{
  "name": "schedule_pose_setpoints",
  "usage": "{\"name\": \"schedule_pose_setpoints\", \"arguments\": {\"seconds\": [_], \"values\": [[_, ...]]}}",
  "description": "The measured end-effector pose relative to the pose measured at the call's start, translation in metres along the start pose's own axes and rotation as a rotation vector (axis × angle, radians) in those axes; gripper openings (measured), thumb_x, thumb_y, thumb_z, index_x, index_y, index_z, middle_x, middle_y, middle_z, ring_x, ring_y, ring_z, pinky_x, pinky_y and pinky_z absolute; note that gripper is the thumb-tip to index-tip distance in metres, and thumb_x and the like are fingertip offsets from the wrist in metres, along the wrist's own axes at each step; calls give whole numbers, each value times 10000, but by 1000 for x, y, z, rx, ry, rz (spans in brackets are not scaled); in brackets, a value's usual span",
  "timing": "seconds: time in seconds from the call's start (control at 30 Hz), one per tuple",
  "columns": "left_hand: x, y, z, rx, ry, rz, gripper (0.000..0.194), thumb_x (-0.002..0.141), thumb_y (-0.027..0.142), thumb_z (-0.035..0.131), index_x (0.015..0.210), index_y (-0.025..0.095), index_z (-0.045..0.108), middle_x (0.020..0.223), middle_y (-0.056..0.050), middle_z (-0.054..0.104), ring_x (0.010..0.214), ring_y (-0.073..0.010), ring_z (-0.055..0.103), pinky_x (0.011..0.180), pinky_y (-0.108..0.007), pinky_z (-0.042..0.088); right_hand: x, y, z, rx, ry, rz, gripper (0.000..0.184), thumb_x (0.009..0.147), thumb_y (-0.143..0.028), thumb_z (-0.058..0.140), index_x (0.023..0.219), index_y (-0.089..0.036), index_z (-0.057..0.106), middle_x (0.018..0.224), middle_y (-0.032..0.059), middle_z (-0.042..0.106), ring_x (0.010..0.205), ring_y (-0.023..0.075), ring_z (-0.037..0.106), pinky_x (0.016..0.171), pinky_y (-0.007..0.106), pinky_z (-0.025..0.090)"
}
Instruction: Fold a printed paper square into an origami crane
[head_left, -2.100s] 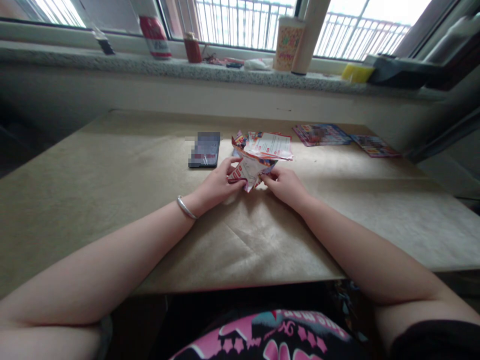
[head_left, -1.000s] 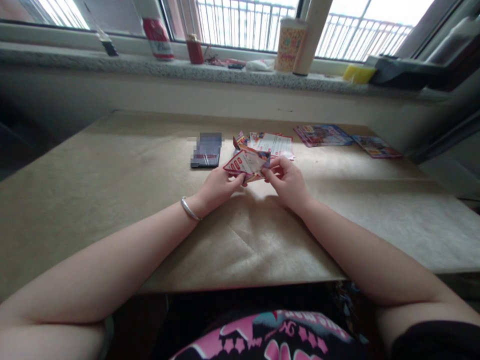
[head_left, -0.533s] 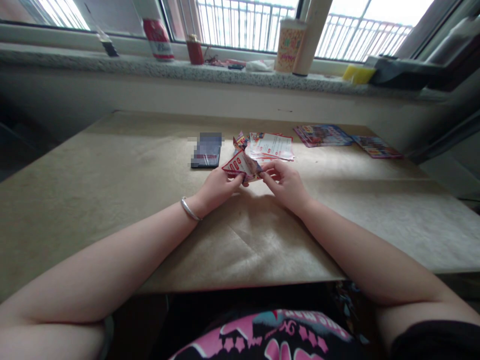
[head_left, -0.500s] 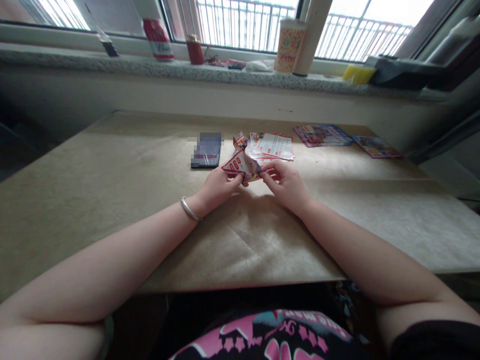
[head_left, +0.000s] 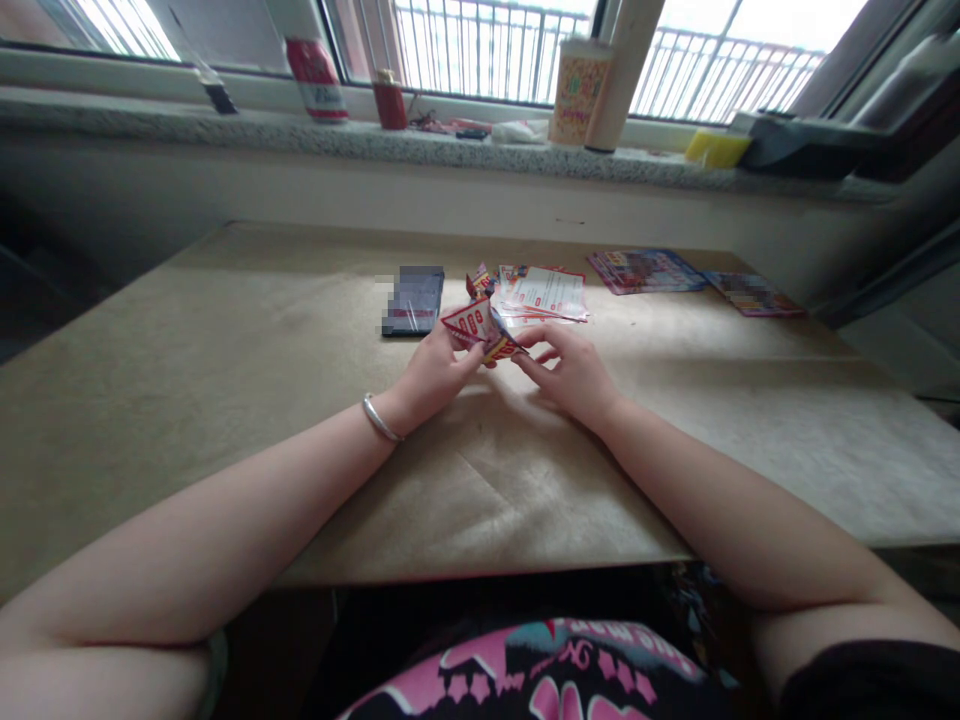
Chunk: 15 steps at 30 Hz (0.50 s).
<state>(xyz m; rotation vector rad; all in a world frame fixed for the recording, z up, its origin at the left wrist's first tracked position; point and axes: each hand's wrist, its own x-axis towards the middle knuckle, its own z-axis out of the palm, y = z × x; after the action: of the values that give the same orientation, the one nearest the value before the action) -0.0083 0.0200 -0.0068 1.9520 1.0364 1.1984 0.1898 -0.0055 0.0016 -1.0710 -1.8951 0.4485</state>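
My left hand pinches a small folded red-and-white paper flyer between thumb and fingers, just above the table. My right hand is curled beside it, and the flyer's right tip sits between thumb and forefinger. Whether that hand grips the tip is hard to see. Beyond my hands lies a flat pile of white-and-red flyers, with a small crumpled red piece at its left end. A dark phone, partly blurred out, lies left of the pile, beyond my left hand.
Brown paper covers the tabletop. Printed leaflets lie at the back right, with a smaller one beside them. On the granite windowsill stand a red can, a patterned cup and a yellow sponge.
The flyer in my hands is folded smaller and narrower than before. My right hand has eased back to its tip, and the flat pile now shows separately beyond it.
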Motion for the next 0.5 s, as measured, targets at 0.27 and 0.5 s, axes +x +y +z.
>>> {"name": "schedule_pose_setpoints", "arguments": {"seconds": [0.27,0.5], "values": [[-2,-4,1,6,-32,115,754,866,251,561,1507,203,168,1380,-135,517,1232,-241,553,1094,-421,430,1,4,1,79,14,82,178,824,-382,637,834,-206,663,832,26,702,736,148,643,613,272,543],[-3,-2,-3,217,15,195,678,869,279,569,1474,197,273,1463,-140,419,1304,-261,465,1116,-425,374,2,5,1,95,14,97,126,817,-325,643,801,-201,659,803,19,704,712,141,652,604,259,521]]}}
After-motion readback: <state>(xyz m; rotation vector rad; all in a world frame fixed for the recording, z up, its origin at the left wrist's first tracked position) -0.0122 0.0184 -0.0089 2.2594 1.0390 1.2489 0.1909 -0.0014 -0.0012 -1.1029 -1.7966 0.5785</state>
